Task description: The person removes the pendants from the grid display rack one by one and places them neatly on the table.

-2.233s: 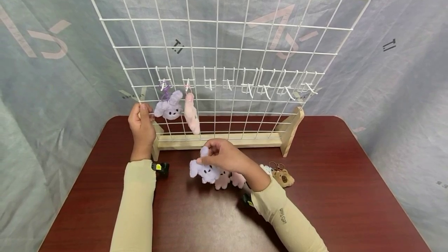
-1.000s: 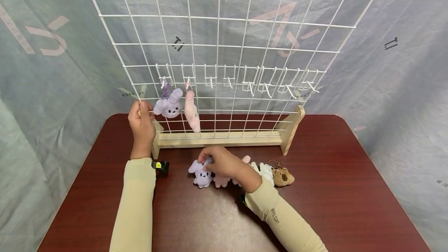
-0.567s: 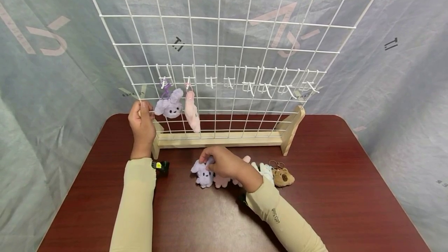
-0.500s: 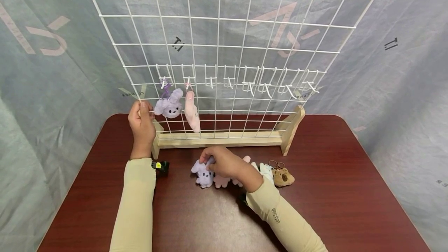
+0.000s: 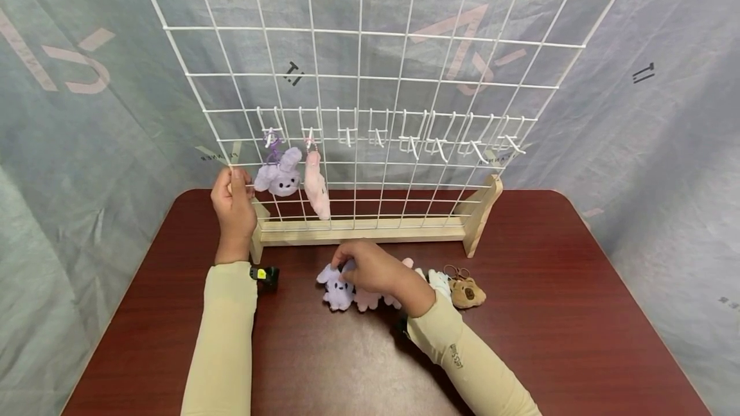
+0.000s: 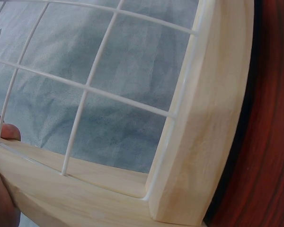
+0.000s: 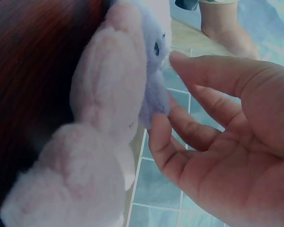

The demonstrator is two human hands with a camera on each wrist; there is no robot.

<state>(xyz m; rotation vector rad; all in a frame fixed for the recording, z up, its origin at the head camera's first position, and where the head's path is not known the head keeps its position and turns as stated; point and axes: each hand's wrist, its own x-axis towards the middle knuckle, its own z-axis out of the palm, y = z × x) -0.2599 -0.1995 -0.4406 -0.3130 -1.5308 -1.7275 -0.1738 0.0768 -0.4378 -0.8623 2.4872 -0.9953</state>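
My left hand (image 5: 236, 214) grips the left wooden upright of the stand at the edge of the white wire grid (image 5: 360, 76); in the left wrist view its fingertips (image 6: 8, 131) come round the wooden post (image 6: 52, 191). Over the table, my right hand (image 5: 372, 268) has its thumb and fingers loosely around the ears of a lavender bunny plush (image 5: 338, 294), fingertips at the fur and a gap between them. Beside it lie pink plushes (image 5: 367, 300), partly hidden by that hand. In the right wrist view a pink plush (image 7: 109, 80) stands in front of the bunny.
A lavender bunny keychain (image 5: 283, 180) and a pink plush keychain (image 5: 316, 188) hang from the two leftmost hooks. Several bare hooks (image 5: 410, 145) continue to the right. White plushes (image 5: 439, 282) and a brown plush keychain (image 5: 467, 293) lie right of my right forearm.
My right hand has lowered the bunny plush to the table at the left end of the row and loosened its fingers. The bunny has shifted slightly right. My left hand has stayed in place.
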